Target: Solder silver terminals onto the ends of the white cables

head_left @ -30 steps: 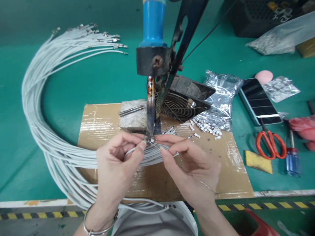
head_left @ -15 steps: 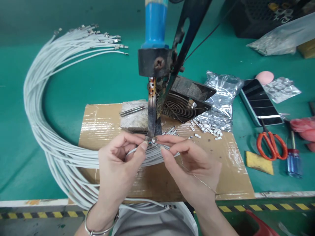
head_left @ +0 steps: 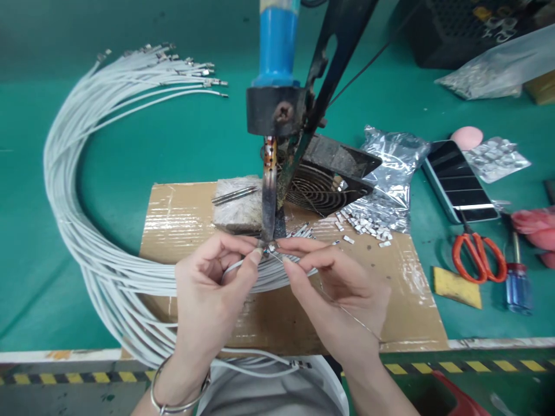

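Note:
My left hand (head_left: 217, 289) is closed, with thumb and forefinger pinching the end of a white cable (head_left: 233, 267) beneath the soldering iron's tip. Between the fingers of my right hand (head_left: 342, 294) runs a thin solder wire (head_left: 358, 321), its front end reaching toward that cable end. The blue-handled soldering iron (head_left: 277, 49) hangs upright in a black stand, its dark tip (head_left: 269, 222) touching or almost touching the small metal piece at the cable end. Fingertips partly hide this joint. More white cables (head_left: 277, 281) lie just behind and below my hands.
A thick white cable bundle (head_left: 65, 167) curves along the left over a cardboard sheet (head_left: 162, 231). Behind the iron stand a fan (head_left: 323, 188) and a block with metal rods (head_left: 236, 216). Small white connectors (head_left: 368, 225), a phone (head_left: 459, 179), scissors (head_left: 479, 260) and a screwdriver (head_left: 518, 289) lie right.
The iron and my left hand appear slightly farther right in the picture. Both hands keep the same grips, and the solder wire stays at the cable end.

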A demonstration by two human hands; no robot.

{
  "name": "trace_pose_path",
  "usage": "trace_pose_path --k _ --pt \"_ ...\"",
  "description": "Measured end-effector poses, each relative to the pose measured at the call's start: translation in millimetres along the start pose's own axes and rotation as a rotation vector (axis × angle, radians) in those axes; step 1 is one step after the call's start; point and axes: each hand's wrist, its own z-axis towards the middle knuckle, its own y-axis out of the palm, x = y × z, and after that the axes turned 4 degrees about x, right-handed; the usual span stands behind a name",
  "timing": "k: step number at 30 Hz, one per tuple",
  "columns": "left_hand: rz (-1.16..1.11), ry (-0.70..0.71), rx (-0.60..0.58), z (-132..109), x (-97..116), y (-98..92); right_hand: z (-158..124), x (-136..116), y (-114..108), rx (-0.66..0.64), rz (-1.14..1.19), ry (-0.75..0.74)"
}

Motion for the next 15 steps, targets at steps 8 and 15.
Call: trace_pose_path --k 8,15 --pt "-0.002 -0.002 0.005 0.9 -1.5 0.4 -1.2 -0.3 2.6 -0.008 0.006 -0.003" --pt "-0.005 -0.005 0.008 2.9 -0.9 1.4 0.2 1.1 1.9 0.008 -0.033 -0.01"
